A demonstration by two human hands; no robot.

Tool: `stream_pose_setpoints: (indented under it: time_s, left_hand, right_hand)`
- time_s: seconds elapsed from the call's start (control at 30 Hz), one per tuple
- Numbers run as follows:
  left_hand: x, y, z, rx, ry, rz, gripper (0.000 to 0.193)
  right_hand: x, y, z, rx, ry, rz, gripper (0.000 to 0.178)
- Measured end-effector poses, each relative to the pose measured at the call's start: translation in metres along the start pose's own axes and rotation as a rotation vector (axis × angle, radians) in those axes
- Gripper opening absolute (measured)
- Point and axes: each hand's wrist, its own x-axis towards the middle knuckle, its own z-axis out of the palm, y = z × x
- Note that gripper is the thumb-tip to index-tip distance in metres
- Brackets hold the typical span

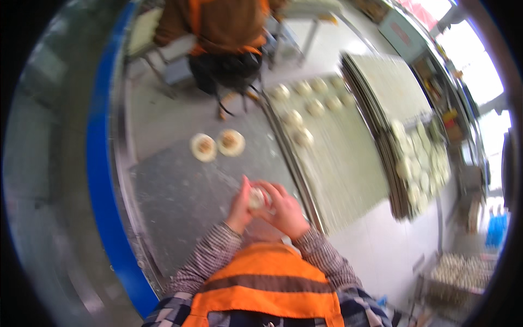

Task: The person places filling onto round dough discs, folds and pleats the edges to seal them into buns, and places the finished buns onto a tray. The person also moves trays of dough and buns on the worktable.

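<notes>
Between my hands, over the grey worktop point(174, 188), is a small pale dough bun point(256, 199). My left hand point(239, 208) cups it from the left side, thumb up. The fingers of my right hand point(284, 211) curl over its right side and top, partly hiding it. Farther off on the worktop, two flat dough rounds lie side by side, the left round point(197, 153) and the right round point(236, 149), each with a brown heap of filling in its middle. The picture is slightly blurred.
Just right of my hands lies a long pale tray point(348, 174) with several white buns point(315, 107) toward its far end. Beyond it stand stacked boards point(376, 82), with more pale dough pieces point(419, 158) alongside. A person point(223, 27) in brown and orange is across the worktop.
</notes>
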Motion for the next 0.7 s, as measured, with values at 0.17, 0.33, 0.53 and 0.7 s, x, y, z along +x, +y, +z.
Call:
stream_pose_setpoints:
  time_s: [0.17, 0.33, 0.53, 0.7]
  left_hand:
    - [0.037, -0.019, 0.042, 0.093, 0.007, 0.109, 0.061]
    - [0.043, 0.078, -0.023, 0.909, 0.476, 0.514, 0.048]
    - [0.055, 0.167, -0.163, 1.186, 0.920, 0.641, 0.062]
    - [0.080, 0.206, -0.168, 1.176, 0.772, 0.180, 0.067]
  right_hand:
    - [0.007, 0.055, -0.030, 0.090, 0.049, 0.016, 0.055]
    - [0.070, 0.184, -0.108, -0.085, 0.483, 0.144, 0.047]
    - [0.131, 0.240, -0.132, -0.463, 0.243, 0.151, 0.052]
    - [0.084, 0.198, -0.121, -0.218, 0.348, 0.292, 0.048]
